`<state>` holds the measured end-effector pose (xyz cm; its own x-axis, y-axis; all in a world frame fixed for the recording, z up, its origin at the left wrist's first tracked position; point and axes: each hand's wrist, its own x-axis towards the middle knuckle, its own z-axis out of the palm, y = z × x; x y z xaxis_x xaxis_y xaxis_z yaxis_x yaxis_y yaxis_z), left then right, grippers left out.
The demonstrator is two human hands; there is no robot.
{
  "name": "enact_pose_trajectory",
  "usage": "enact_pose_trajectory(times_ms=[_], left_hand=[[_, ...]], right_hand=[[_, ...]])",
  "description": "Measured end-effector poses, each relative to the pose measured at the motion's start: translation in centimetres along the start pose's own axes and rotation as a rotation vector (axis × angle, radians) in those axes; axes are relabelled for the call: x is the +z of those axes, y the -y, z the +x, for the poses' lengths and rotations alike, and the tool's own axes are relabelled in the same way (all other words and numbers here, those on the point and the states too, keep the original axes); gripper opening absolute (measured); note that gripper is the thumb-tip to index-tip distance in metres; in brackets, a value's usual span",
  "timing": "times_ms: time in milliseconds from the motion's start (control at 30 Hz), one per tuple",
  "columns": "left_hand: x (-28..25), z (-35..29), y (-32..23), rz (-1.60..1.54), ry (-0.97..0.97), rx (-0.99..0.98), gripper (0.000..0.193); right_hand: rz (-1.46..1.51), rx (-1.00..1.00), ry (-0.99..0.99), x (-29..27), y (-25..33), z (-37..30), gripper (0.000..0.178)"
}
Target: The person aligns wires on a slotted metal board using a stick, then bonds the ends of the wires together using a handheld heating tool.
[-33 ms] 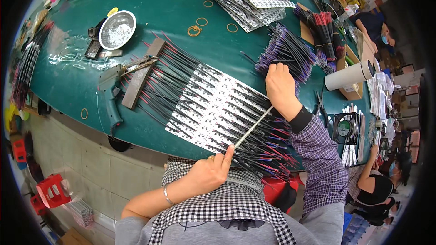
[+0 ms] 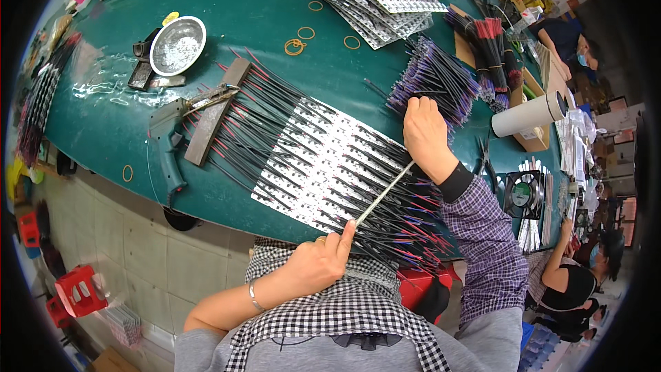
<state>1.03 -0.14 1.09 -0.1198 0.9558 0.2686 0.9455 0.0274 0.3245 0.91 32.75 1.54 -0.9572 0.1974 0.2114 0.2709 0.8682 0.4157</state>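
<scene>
A white panel of small circuit boards (image 2: 317,162) lies on the green table, with rows of black and red wires (image 2: 406,224) running off both sides. Across the right-hand wires slants a thin pale rod (image 2: 382,198). My left hand (image 2: 317,260) is at its near end, index finger stretched along the tip and the other fingers curled. My right hand (image 2: 428,136) is closed at the rod's far end, beside a pile of purple-tipped black wires (image 2: 434,76). What its fingers hold is hidden. A grey metal bar (image 2: 217,114) rests over the left-hand wires.
A green soldering gun (image 2: 167,145) lies by the bar. Behind it stands a metal bowl (image 2: 178,46) of whitish bits. Stacked wired panels (image 2: 379,0) fill the far side. On the right are pliers (image 2: 486,158), a white tube (image 2: 527,116) and a fan (image 2: 523,195). Other people sit farther right.
</scene>
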Motion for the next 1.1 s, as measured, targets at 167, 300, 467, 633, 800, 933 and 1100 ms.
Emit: enact_pose_trajectory(times_ms=[167, 300, 467, 633, 800, 933, 1100], left_hand=[[0.3, 0.0, 0.4, -0.036, -0.022, -0.006, 0.072], [0.4, -0.1, 0.2, -0.022, -0.02, 0.0, 0.072], [0.6, 0.1, 0.4, -0.024, -0.047, 0.028, 0.066], [0.9, -0.2, 0.4, -0.004, -0.026, 0.012, 0.071], [0.8, -0.1, 0.3, 0.035, -0.025, 0.023, 0.07], [0.7, 0.1, 0.3, 0.044, -0.045, 0.032, 0.069], [-0.7, -0.9, 1.1, -0.139, -0.028, -0.037, 0.067]], right_hand=[[0.145, 0.003, -0.147, -0.1, -0.4, 0.6, 0.022], [0.15, 0.005, -0.159, -1.7, -1.5, 1.6, 0.019], [0.271, -0.004, -0.071, -1.4, -3.2, 2.4, 0.014], [0.757, 0.239, -0.514, -8.1, -2.3, 7.1, 0.02], [1.261, 0.467, -0.652, -7.3, 1.5, 10.0, 0.027], [1.533, 0.489, -0.565, -3.2, 6.4, 9.1, 0.018], [1.684, 0.412, -0.586, -1.5, 7.4, 8.7, 0.011]])
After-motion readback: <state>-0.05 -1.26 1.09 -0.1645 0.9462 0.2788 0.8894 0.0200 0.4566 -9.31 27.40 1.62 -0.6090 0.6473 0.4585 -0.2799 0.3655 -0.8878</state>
